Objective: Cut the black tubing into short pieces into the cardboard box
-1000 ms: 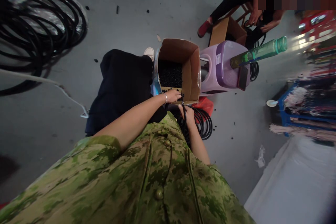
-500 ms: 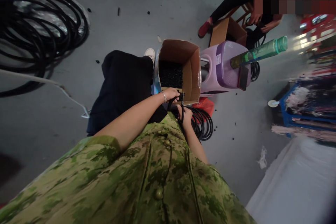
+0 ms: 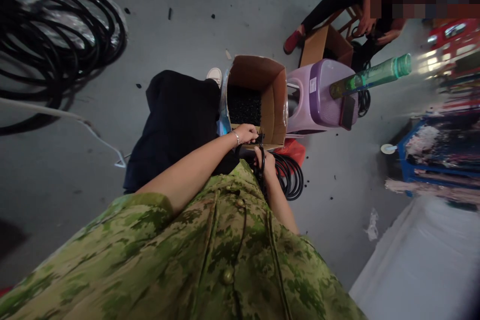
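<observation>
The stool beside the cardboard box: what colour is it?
Light purple stool, clearest in the head view.

Left arm: bare from a short camouflage sleeve, reaching forward and slightly rightward, with a thin bracelet at the wrist.
Left hand [image 3: 246, 133]: knuckles up, fingers curled closed around something small and dark at the fingertips.
Right arm: bare forearm, mostly hidden by the torso, running forward close against the body.
Right hand [image 3: 266, 164]: just below and to the right of the left hand, nearly touching it, fingers closed in a grip.
Both hands: held close together in front of the lap, wrists roughly straight.
</observation>
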Motion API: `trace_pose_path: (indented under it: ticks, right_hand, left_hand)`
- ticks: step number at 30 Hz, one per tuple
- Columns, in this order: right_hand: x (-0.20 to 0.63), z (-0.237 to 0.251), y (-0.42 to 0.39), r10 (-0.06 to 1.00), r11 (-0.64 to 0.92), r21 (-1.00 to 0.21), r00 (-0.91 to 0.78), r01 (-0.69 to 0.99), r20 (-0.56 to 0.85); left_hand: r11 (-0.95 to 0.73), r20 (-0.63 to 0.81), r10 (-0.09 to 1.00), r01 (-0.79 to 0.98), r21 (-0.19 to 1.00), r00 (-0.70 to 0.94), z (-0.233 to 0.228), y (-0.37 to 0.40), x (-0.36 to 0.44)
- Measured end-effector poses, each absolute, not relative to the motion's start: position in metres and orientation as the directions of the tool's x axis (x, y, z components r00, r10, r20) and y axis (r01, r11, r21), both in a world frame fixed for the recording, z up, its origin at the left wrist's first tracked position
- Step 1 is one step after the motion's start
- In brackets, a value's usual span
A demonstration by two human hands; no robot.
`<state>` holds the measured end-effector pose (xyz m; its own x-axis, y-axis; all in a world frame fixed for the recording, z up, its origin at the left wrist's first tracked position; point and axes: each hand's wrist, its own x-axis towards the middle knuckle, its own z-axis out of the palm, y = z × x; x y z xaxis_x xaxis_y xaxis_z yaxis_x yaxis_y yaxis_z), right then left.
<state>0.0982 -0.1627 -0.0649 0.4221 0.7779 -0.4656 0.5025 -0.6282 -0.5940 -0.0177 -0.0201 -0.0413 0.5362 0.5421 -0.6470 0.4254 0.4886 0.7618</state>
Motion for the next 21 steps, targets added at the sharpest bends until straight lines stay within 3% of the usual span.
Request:
trace_pose_path:
  ticks: [8,21]
  right_hand:
    - [0.098,-0.052,-0.154,0.721,-0.691,-0.607,0.426,0.392,-0.546]
    - [0.079,-0.074,-0.168,0.732,-0.679,-0.571,0.487,0.461,-0.477]
  left_hand:
    - [0.426,-0.627,0.485,0.461,0.778,0.61,-0.042,-0.02,-0.018]
    - [0.385,-0.671,0.566,0.566,0.729,0.479,-0.06,-0.021,-0.014]
